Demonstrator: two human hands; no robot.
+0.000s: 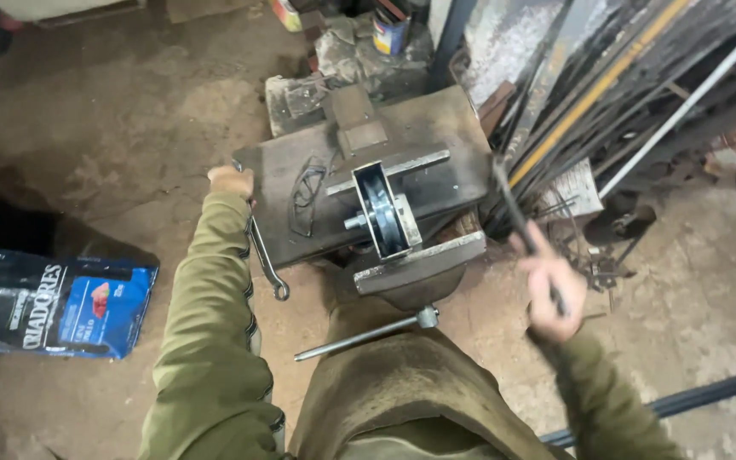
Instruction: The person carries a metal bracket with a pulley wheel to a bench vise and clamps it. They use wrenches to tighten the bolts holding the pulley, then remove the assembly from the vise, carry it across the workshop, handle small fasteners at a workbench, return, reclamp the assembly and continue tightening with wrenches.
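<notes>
A small steel tabletop (436,136) carries a vise (402,255) at its near edge, and a dark wheel in a metal frame (382,210) stands on edge between the jaws. The vise's handle bar (359,336) sticks out past the near edge, over the person's lap. The left hand (230,181) rests curled on the left corner of the tabletop, touching the top end of a wrench (264,255) that hangs down along the left edge; whether the fingers fully close on it cannot be told. The right hand (551,294) is off the right edge, fist closed round a thin dark rod (517,213) that slants up toward the right corner of the tabletop. A pair of clear safety glasses (307,192) lies on the left part of the top. Open room is on the left: bare dirt floor (112,128) runs from the left edge outward. The right side is tight, with a leaning bundle of long metal bars (632,94) just beyond the right edge. A flat blue and black bag (53,302) with a picture label lies on the floor well left of the tabletop. Behind the far edge stands a can (390,32) with a blue and yellow label; its contents cannot be seen. A dark pipe (692,396) lies on the floor at the lower right.
</notes>
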